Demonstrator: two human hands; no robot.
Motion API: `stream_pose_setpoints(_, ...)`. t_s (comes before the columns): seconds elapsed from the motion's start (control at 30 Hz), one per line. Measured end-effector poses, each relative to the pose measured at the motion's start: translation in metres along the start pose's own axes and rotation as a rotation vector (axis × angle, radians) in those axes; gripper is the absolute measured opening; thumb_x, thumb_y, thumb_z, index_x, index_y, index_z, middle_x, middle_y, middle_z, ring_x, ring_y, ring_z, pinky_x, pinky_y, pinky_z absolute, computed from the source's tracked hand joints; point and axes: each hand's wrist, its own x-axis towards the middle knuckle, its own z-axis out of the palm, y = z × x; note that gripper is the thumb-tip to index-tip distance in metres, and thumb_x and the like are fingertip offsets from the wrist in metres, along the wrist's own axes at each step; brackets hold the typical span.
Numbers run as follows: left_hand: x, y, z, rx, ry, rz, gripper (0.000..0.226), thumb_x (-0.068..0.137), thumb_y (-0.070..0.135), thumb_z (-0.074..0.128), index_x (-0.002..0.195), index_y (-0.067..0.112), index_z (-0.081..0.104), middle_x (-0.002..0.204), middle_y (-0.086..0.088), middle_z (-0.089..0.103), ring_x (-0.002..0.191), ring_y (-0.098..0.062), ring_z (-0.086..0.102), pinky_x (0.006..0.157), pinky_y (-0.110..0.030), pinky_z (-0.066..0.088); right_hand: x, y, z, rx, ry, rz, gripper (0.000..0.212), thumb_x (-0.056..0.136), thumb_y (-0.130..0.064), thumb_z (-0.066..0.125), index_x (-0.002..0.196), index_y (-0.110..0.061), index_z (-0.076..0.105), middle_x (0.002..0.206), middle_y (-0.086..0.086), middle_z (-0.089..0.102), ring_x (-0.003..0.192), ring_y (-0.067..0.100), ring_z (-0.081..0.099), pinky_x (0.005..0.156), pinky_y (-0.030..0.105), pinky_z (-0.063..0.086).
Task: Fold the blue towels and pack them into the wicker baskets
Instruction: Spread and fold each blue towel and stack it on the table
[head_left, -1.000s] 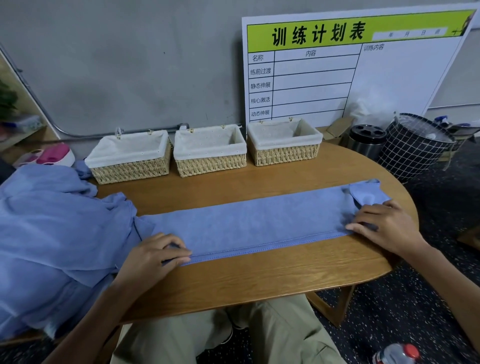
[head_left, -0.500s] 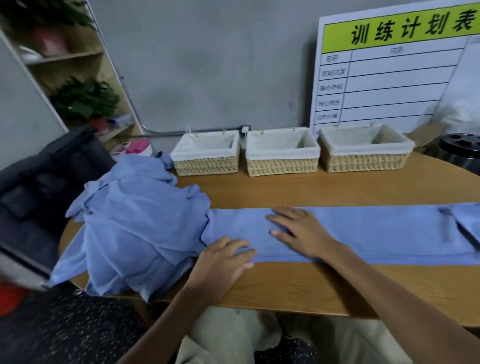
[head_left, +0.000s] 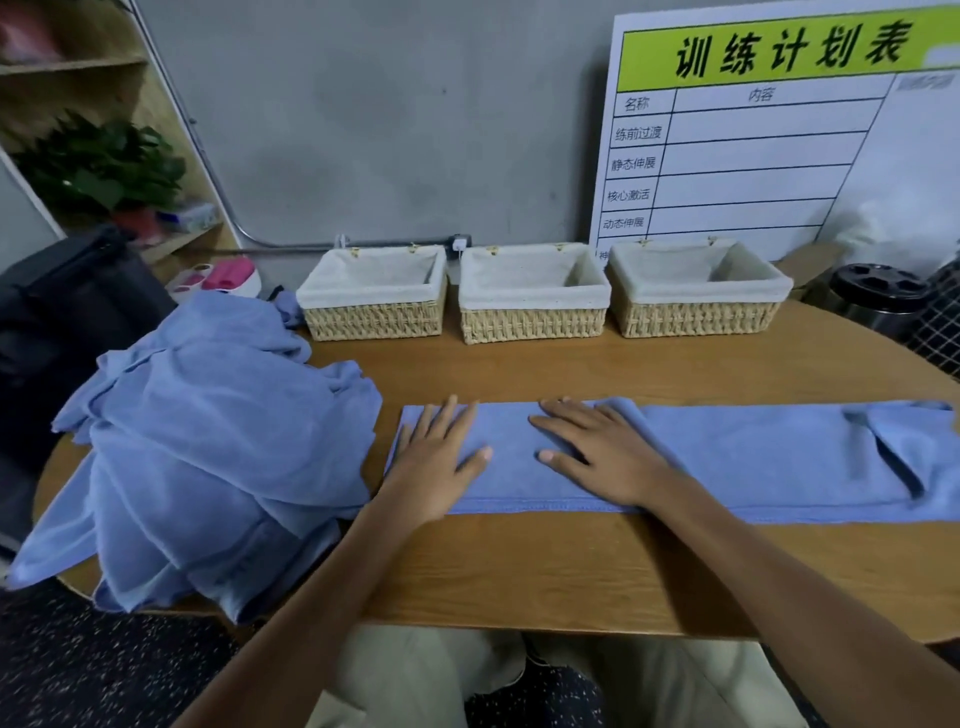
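A blue towel (head_left: 753, 457), folded into a long strip, lies across the wooden table (head_left: 519, 571). Both hands lie flat on its left end: my left hand (head_left: 436, 462) near the end edge, my right hand (head_left: 597, 452) just to its right, fingers straight and spread. A small fold shows at the strip's far right. A heap of loose blue towels (head_left: 208, 441) covers the table's left end and hangs over its edge. Three wicker baskets with white liners stand in a row at the back: left (head_left: 374, 317), middle (head_left: 532, 322), right (head_left: 696, 317), all with nothing inside.
A white board with a green header (head_left: 769, 130) leans on the wall behind the baskets. A black bin (head_left: 878, 296) and a wire basket stand at the right. At the left there is a dark chair (head_left: 62, 322) and a shelf with a plant (head_left: 104, 166).
My left hand moved from the strip's near edge onto its left end and flattened. My right hand, at the strip's right end a second ago, now lies flat beside it. The camera turned left.
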Motion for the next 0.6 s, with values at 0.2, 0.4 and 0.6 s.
stream_pose_setpoints(0.2, -0.016, -0.026, 0.007, 0.212, -0.032, -0.048, 0.102, 0.072, 0.088, -0.014, 0.159, 0.035, -0.004, 0.166, 0.005, -0.018, 0.153, -0.024, -0.016, 0.122, -0.049, -0.005, -0.002, -0.009, 0.000, 0.088, -0.011, 0.014, 0.070, 0.091, -0.073, 0.019, 0.154, -0.043, 0.024, 0.165, -0.018, 0.010, 0.152, 0.007, 0.003, 0.122, 0.036, 0.005)
stream_pose_setpoints(0.4, -0.015, -0.022, 0.011, 0.218, 0.002, -0.064, 0.109, 0.067, 0.092, -0.016, 0.159, 0.036, -0.004, 0.166, 0.003, -0.018, 0.153, -0.027, -0.015, 0.123, -0.052, -0.003, -0.008, 0.016, -0.006, -0.022, -0.066, 0.119, 0.071, 0.090, -0.075, 0.012, 0.155, -0.047, 0.011, 0.165, -0.019, -0.002, 0.153, 0.011, -0.006, 0.123, 0.043, -0.001)
stream_pose_setpoints(0.6, -0.011, -0.029, 0.007, 0.204, -0.019, -0.117, 0.115, 0.059, 0.096, -0.018, 0.158, 0.039, -0.006, 0.165, 0.004, -0.022, 0.153, -0.025, -0.018, 0.123, -0.052, -0.005, 0.005, 0.014, -0.008, -0.013, -0.094, 0.101, 0.070, 0.091, -0.075, 0.012, 0.155, -0.047, 0.007, 0.165, -0.018, -0.007, 0.152, 0.011, -0.012, 0.123, 0.046, -0.005)
